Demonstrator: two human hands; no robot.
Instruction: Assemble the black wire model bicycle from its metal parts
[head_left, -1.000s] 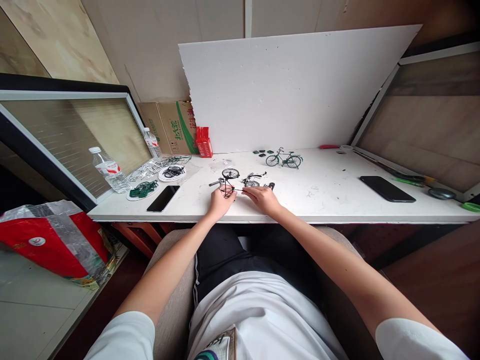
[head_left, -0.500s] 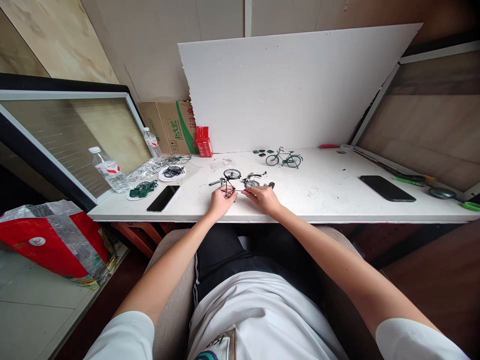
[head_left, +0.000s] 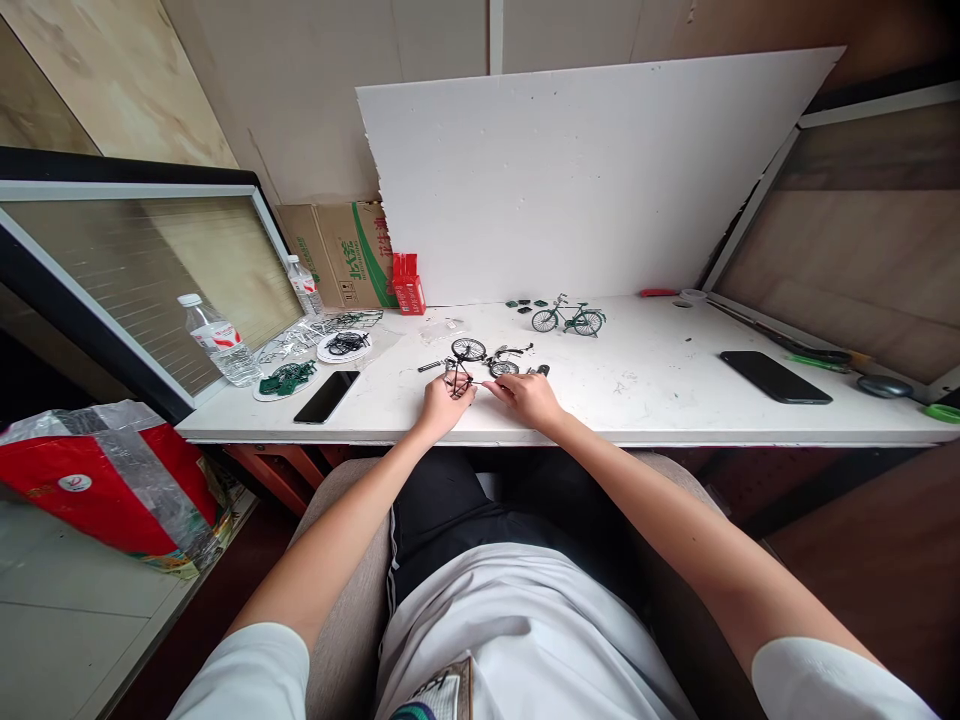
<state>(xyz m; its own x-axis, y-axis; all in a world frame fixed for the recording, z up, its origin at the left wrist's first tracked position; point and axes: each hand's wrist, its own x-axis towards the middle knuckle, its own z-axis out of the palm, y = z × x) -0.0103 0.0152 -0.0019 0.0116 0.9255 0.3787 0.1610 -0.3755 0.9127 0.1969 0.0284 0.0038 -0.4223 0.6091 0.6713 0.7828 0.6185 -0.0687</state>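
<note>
My left hand (head_left: 441, 406) is closed round the black frame of a model bicycle (head_left: 460, 380), held low over the white table. One black spoked wheel (head_left: 469, 349) stands out at the frame's far end. My right hand (head_left: 531, 400) pinches a thin dark rod-like piece (head_left: 480, 383) whose other end meets the frame; its exact kind is too small to tell. Just beyond my right fingers lie another black wheel (head_left: 504, 369) and thin curved black parts (head_left: 511, 351). A small dark strip (head_left: 430, 367) rests beside my left hand.
A green model bicycle (head_left: 568, 317) stands at the back. To the left are a phone (head_left: 327, 397), plates of green parts (head_left: 285, 379) and black parts (head_left: 347, 345), and water bottles (head_left: 219, 342). Another phone (head_left: 775, 377) lies right. A white board (head_left: 592, 180) leans behind.
The bicycle frame and its wheel have tilted slightly to the right in my left hand. My right hand has barely moved and keeps its pinch on the thin piece.
</note>
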